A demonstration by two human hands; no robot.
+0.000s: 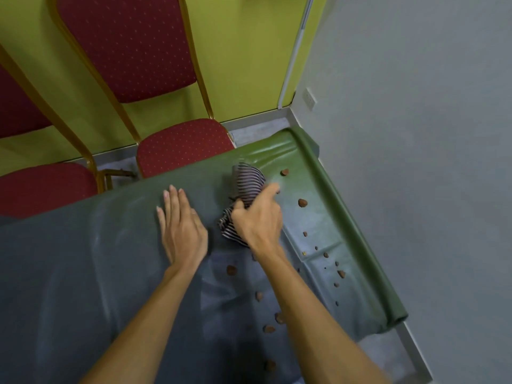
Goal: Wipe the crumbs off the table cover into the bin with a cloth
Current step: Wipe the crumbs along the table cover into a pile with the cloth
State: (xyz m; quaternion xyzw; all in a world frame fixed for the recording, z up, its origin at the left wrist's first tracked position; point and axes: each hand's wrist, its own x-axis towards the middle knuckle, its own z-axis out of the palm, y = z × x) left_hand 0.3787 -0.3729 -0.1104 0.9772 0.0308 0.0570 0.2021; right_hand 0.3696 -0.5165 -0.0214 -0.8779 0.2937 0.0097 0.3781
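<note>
my right hand (257, 217) has the striped cloth (248, 180) bunched in a curled grip, far right on the table cover (69, 273). my left hand (180, 225) lies flat, fingers spread. crumbs (302, 202) lie right and near; i'd sweep low, herding them together. no bin shows.

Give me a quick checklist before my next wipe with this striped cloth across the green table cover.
1. Cloth gripped: ok, the right hand grips the striped cloth.
2. Cover steadied: ok, the left hand rests flat on the table cover.
3. Crumbs cleared: not ok, crumbs lie scattered along the cover's right side.
4. Bin in place: cannot tell, no bin is in view.
5. Right side free for sweeping off: not ok, the cover's rolled edge stands raised there and may catch crumbs.
</note>
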